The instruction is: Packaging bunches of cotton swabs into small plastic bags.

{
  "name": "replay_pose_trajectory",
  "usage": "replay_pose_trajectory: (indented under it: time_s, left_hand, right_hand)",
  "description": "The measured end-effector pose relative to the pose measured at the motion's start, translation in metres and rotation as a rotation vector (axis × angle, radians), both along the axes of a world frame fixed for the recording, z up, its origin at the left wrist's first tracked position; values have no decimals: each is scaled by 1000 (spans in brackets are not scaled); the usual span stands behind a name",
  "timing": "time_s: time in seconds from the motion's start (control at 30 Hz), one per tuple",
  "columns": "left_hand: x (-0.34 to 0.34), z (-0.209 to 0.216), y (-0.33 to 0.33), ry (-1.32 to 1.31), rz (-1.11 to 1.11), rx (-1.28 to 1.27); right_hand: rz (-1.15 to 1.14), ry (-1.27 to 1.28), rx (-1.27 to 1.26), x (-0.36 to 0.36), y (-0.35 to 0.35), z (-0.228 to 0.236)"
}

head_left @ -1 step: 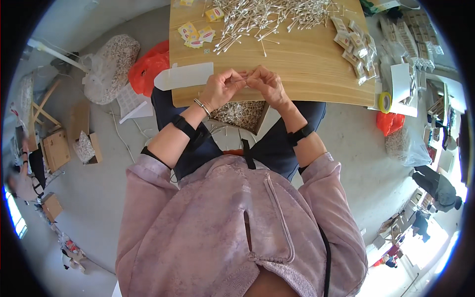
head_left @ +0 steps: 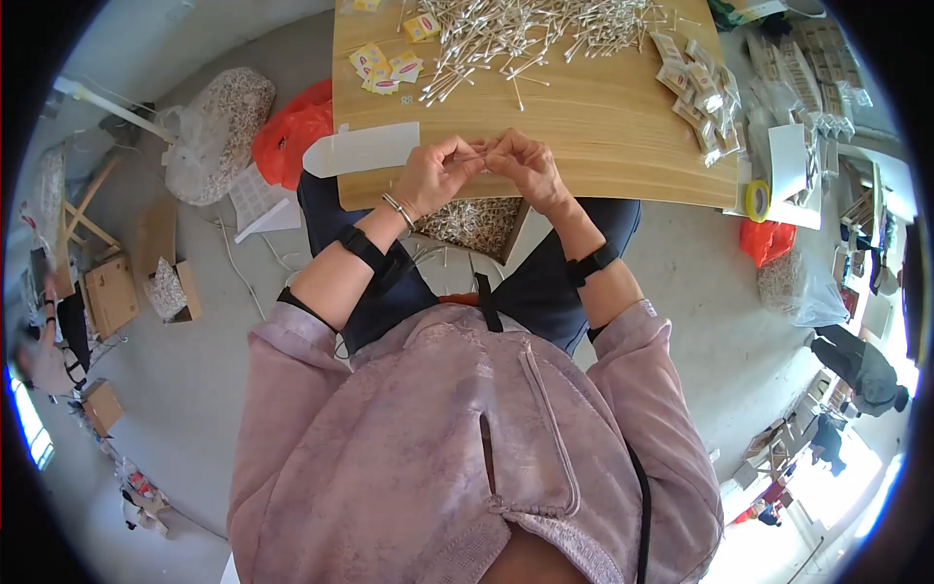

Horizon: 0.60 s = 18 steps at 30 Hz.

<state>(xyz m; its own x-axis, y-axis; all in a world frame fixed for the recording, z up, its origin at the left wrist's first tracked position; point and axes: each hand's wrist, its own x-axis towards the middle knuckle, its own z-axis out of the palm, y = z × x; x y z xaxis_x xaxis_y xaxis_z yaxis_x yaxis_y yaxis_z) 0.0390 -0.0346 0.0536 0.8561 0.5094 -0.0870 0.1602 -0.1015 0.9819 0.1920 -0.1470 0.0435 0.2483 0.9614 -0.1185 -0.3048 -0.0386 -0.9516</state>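
My left hand (head_left: 436,175) and my right hand (head_left: 527,167) meet over the front edge of the wooden table (head_left: 574,136). Both have their fingers pinched together, fingertips almost touching. Something small and pale shows between them, too hidden to name. A white paper strip (head_left: 370,149) with a pointed left end lies beside my left hand. Farther back spreads a loose heap of cotton swabs (head_left: 525,39). Small yellow-and-white cards (head_left: 384,70) lie to its left, near a little yellow box (head_left: 421,27). Clear packets of swabs (head_left: 699,92) are piled at the table's right side.
Below the table edge, between my legs, sits an open box of swabs (head_left: 472,226). A red plastic bag (head_left: 297,131) and a big clear sack (head_left: 219,131) stand at left. Yellow tape (head_left: 757,200) and stacked packets (head_left: 827,73) are at right. A person (head_left: 866,375) is farther right.
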Motion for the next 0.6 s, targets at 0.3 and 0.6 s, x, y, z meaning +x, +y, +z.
replay_pose_trajectory:
  time_s: [0.3, 0.6]
  left_hand:
    - [4, -2, -3, -8, 41, -83]
    - [6, -9, 1, -86, 81, 159]
  right_hand:
    - [-67, -161, -81, -4, -4, 7]
    - [-97, -365, 23, 0, 4, -5]
